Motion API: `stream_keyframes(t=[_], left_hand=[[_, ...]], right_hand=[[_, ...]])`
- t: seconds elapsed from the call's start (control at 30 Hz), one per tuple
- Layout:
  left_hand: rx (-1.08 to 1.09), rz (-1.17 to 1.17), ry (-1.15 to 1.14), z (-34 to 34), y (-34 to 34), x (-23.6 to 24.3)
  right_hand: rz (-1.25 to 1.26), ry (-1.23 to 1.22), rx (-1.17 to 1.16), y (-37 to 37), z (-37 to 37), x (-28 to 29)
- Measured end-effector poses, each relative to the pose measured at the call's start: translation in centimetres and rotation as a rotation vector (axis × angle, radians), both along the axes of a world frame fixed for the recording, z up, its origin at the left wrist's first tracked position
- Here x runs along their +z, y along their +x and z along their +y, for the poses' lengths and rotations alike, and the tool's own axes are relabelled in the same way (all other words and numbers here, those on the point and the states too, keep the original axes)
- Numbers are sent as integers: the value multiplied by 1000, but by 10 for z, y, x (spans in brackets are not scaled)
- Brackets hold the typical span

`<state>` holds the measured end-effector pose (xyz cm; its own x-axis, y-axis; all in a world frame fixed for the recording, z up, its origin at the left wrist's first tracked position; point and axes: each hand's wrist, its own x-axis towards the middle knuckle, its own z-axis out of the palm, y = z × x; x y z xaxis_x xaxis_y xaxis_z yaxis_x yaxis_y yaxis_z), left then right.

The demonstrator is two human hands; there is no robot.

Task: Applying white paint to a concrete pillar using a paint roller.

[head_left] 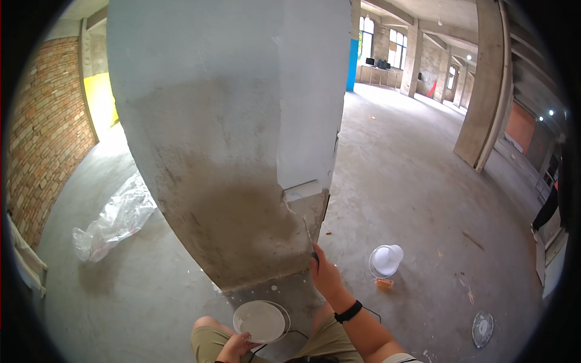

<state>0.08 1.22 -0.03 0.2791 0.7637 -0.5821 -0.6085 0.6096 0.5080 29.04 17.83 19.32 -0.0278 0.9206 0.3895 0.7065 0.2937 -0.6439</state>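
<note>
Before me stands a wide grey column (212, 133), its lower part darker and rough. A smooth pale plaster strip (307, 133) runs down its right side and ends in a ragged lower edge. My right hand (327, 277) is closed round the dark handle of a putty knife (307, 233). Its thin blade, seen nearly edge-on, points up at the column's lower right corner; I cannot tell whether it touches. Between my knees, my left hand (238, 346) grips the near rim of a white plastic bucket (259, 320) with a wire handle. The bucket's inside looks pale, its contents unclear.
Right of the column, a white container (387, 259) stands on the concrete floor beside a small orange block (384, 282). Farther right lie a clear round lid (483, 330) and a wood strip (473, 240). Crumpled plastic sheeting (115, 218) lies left. Another person (549, 206) stands far right.
</note>
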Motion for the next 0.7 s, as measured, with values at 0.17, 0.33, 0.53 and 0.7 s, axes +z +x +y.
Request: stream_keyframes(t=[0.17,0.33,0.53,0.7], left_hand=[[13,55,-33,0,1,3],[-32,31,44,0,-4,-12],[-15,83,-48,-4,0,-9],[20,67,-13,-8,-10,-20]], right_hand=[[126,-34,22,5,-8,-2],[316,24,20,16,-16,-17],[245,13,-59,29,4,-21],[243,97,-36,30,15,-7]])
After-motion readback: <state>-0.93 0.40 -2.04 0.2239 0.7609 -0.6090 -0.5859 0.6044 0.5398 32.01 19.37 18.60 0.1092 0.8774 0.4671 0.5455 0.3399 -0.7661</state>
